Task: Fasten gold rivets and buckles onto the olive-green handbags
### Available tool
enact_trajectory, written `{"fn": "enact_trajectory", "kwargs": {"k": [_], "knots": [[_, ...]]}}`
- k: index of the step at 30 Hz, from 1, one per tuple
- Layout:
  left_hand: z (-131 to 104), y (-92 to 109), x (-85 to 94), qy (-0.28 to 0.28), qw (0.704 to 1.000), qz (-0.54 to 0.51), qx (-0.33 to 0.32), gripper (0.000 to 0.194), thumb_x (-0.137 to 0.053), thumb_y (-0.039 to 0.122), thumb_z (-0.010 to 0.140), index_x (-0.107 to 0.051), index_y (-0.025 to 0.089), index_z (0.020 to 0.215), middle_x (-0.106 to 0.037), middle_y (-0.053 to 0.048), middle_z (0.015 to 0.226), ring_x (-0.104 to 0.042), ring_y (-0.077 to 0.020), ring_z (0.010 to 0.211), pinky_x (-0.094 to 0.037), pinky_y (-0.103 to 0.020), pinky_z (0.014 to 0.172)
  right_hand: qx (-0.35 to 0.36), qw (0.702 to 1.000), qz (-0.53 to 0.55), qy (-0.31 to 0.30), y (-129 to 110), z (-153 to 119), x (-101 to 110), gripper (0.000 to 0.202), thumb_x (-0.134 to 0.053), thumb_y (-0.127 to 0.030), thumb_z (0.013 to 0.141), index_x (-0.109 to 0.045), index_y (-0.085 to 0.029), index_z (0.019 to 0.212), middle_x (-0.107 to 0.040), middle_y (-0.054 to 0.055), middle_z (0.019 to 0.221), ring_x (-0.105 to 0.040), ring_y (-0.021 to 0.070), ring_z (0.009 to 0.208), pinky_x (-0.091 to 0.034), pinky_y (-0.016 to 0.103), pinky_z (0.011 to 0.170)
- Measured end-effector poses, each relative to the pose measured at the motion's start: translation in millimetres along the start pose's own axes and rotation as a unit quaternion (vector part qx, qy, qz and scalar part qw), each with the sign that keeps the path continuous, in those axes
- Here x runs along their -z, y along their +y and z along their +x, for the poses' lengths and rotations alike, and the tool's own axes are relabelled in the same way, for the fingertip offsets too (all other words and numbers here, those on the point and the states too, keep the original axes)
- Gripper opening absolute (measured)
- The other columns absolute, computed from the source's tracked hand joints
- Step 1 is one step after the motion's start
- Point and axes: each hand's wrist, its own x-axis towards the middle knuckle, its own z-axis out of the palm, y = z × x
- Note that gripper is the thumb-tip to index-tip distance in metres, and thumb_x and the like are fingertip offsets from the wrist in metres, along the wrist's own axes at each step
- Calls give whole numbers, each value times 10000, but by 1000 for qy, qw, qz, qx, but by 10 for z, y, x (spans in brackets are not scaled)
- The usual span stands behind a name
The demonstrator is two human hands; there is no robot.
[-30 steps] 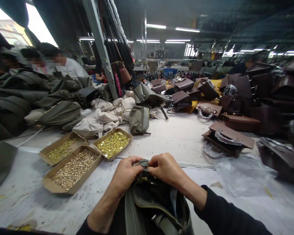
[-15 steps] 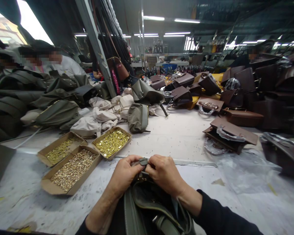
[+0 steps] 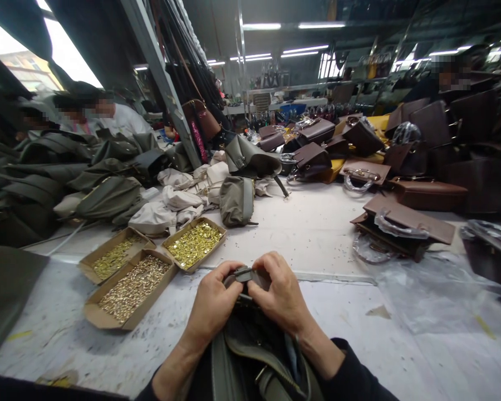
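Observation:
An olive-green bag [image 3: 250,340] with a brass-coloured zip lies open in front of my body, its top toward the table. My left hand [image 3: 216,298] pinches a strap tab [image 3: 244,273] at the bag's upper edge between thumb and fingers. On the other side of that tab, my right hand [image 3: 278,287] is closed with its thumb pressed against the bag's edge. The fingers hide part of the tab, and I cannot make out any small piece between them.
Left of my hands stand three cardboard trays of small metal pieces, one nearest with copper-toned bits [image 3: 133,287]. Olive bags [image 3: 108,197] and pale cloth bags [image 3: 154,217] are heaped behind. Brown handbags [image 3: 409,223] and clear plastic [image 3: 438,295] lie right. Several people work beyond.
My right hand has shifted its grip, its knuckles rising and its thumb now pointing toward the tab. The left hand still pinches the tab. The view has turned slightly left.

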Motion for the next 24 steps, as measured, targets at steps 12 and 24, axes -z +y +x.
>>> {"fn": "enact_trajectory", "kwargs": {"k": [12, 24], "knots": [[-305, 59, 159, -23, 988, 123, -86, 363, -528, 147, 813, -710, 238, 1113, -774, -2, 1040, -731, -195, 954, -562, -288, 840, 42, 983, 169, -62, 115, -86, 112, 201, -692, -63, 833, -708, -218, 960, -692, -1, 866, -634, 183, 834, -456, 302, 766], [-426, -331, -66, 143, 947, 95, -271, 324, -577, 41, 812, -651, 234, 1062, -762, -1, 999, -741, -151, 929, -602, -243, 862, 117, 979, 151, -72, 57, -156, 66, 434, -554, -44, 924, -675, -303, 1251, -648, 46, 1041, -607, 211, 975, -506, 345, 818]]}}
